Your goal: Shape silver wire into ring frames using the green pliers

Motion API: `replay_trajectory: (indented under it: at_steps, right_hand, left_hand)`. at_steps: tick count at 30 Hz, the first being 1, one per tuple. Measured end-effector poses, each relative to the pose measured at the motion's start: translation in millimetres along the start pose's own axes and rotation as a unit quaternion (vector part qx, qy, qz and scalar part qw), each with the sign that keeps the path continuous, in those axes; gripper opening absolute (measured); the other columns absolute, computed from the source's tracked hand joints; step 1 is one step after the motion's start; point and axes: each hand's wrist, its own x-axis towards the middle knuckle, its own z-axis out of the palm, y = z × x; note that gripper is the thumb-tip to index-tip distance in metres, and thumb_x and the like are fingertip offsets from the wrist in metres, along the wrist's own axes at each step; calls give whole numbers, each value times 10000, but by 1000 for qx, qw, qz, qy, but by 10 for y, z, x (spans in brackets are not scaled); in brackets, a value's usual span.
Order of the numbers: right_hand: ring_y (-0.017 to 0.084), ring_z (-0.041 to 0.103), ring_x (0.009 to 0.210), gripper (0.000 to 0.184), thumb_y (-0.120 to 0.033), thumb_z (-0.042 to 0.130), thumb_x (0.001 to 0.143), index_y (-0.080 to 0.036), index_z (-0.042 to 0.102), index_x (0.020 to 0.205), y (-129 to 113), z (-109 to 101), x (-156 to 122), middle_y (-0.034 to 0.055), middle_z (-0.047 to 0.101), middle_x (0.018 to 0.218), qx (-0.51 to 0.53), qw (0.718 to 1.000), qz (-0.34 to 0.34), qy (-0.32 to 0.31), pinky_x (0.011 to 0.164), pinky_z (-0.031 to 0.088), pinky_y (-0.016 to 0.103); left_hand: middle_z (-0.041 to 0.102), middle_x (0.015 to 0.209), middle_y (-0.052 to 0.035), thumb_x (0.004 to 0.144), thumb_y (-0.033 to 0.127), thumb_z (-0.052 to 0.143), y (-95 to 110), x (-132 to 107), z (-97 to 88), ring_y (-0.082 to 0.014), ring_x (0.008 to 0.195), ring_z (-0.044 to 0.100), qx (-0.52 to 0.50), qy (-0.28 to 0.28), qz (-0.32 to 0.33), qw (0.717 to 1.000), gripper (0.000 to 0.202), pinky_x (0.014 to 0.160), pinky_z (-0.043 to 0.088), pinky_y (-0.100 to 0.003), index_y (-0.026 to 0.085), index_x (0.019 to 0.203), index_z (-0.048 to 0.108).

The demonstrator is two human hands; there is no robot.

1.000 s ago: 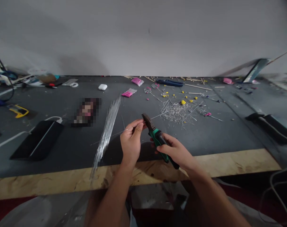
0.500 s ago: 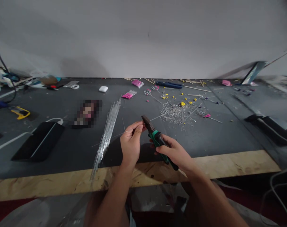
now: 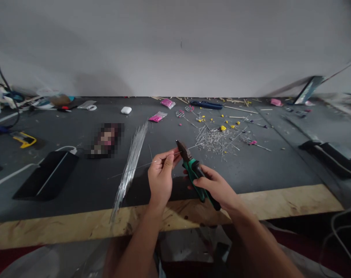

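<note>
Between thumb and fingers, my left hand (image 3: 161, 173) pinches a thin metal wire (image 3: 140, 166) that stretches out to the left over a bundle of straight wires (image 3: 131, 158). My right hand (image 3: 211, 185) is wrapped round the green and black handles of a pair of pliers (image 3: 189, 160). The jaws of the pliers are at the wire, just right of my left fingertips, and point up and to the left. Past the jaws lies a heap of short cut wire pieces (image 3: 214, 141). Exactly how the jaws meet the wire is too small to tell.
Pink packets (image 3: 158, 116), a white earbud case (image 3: 126, 110) and a dark blue tool (image 3: 206, 104) lie toward the wall. A black device with a white cable (image 3: 46, 173) is at left, near a yellow-handled cutter (image 3: 24, 139). A wooden strip (image 3: 288, 200) edges the table.
The pliers have shifted slightly right and their handles are spread a little wider. My left hand stays nearly in place, still holding the wire.
</note>
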Motion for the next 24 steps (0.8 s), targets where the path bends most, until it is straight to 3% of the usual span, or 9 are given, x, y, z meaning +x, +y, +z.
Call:
replay_trajectory:
  at_steps: [18, 24]
  right_hand:
    - [131, 538, 695, 235, -231, 584, 725, -196, 608, 956, 39, 46, 16, -1, 604, 858, -27, 1000, -7, 14, 676, 438, 267]
    - [128, 535, 675, 109, -233, 559, 729, -198, 569, 832, -1, 66, 3, -22, 574, 742, -50, 999, 10, 10, 646, 425, 247]
  left_hand:
    - [707, 953, -72, 826, 275, 592, -2, 10, 14, -187, 889, 673, -1, 15, 14, 1000, 90, 836, 535, -403, 190, 850, 577]
    - [708, 925, -64, 830, 257, 591, -10, 11, -13, -185, 883, 676, -11, 21, 13, 1000, 81, 837, 535, -401, 181, 856, 584]
